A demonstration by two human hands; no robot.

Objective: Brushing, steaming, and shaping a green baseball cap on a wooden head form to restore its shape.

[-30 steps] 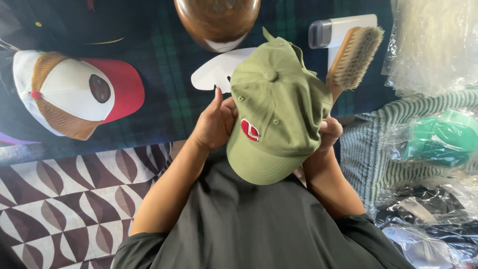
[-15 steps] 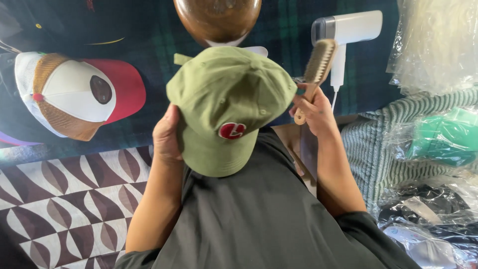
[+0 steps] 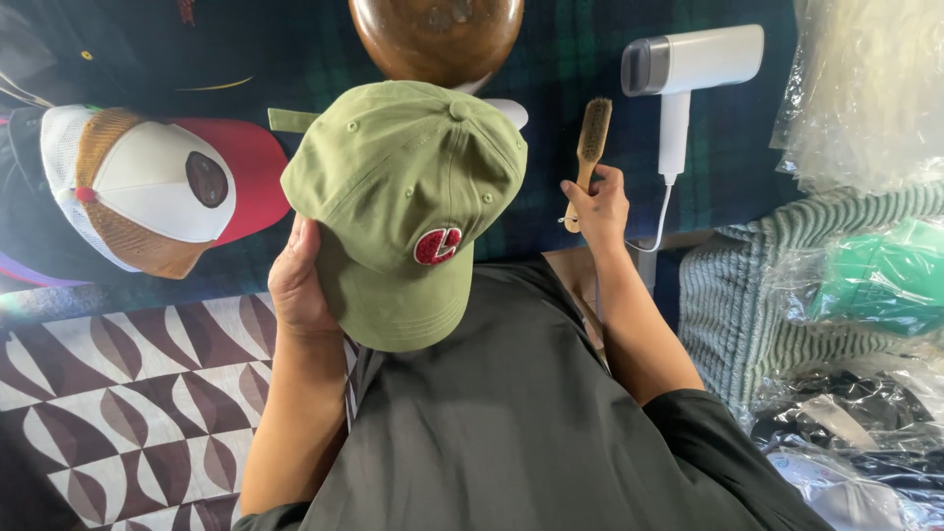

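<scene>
My left hand [image 3: 298, 285] grips an olive green cap [image 3: 408, 197] by its left side, holding it up over my dark shirt. The cap has a small red round patch [image 3: 439, 245] on the front and its brim points toward me. My right hand [image 3: 597, 206] is closed on the handle of a wooden bristle brush [image 3: 590, 143], which stands upright to the right of the cap, apart from it.
A white, tan and red cap [image 3: 157, 192] lies at the left on dark plaid cloth. A round wooden form [image 3: 437, 34] sits at the top. A white handheld steamer [image 3: 688, 74] lies right of the brush. Plastic-wrapped knitwear [image 3: 846, 285] is piled at the right. Patterned floor [image 3: 118, 393] lies below left.
The green cap has shifted left and turned upright in my left hand. My right hand has drawn the brush away from the cap to the right.
</scene>
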